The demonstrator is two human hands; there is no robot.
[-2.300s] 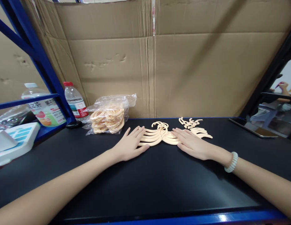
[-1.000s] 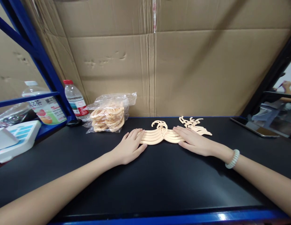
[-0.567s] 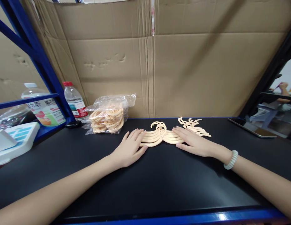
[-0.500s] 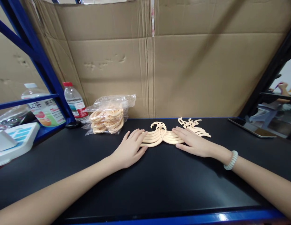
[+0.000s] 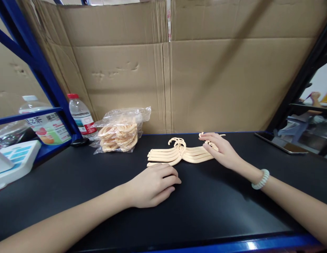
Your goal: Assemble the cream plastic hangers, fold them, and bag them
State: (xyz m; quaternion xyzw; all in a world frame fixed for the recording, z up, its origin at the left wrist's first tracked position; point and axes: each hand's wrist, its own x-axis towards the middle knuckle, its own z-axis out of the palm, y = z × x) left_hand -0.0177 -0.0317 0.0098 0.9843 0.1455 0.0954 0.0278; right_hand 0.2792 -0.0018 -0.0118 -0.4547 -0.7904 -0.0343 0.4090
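Observation:
A fanned stack of small cream plastic hangers (image 5: 179, 153) lies flat on the black tabletop (image 5: 200, 203), hooks pointing away from me. My left hand (image 5: 152, 184) rests palm down in front of the stack's left end with its fingers curled. One hanger's tip shows just past its knuckles, and I cannot tell if the hand grips it. My right hand (image 5: 222, 151) arches over a second, smaller pile of hangers (image 5: 207, 141) at the right. Its fingers and thumb close around the hooks, hiding most of that pile.
A clear plastic bag of more hangers (image 5: 118, 133) sits at the back left beside a water bottle (image 5: 80, 114) and a blue rack post (image 5: 47, 80). A tea bottle (image 5: 46, 124) and white box (image 5: 14, 161) lie beyond it. A cardboard wall (image 5: 205, 77) closes the back; a flat phone (image 5: 281, 142) lies far right.
My left hand has drawn back off the stack toward me and curled its fingers. My right hand has moved from the stack's right half onto the smaller pile behind it.

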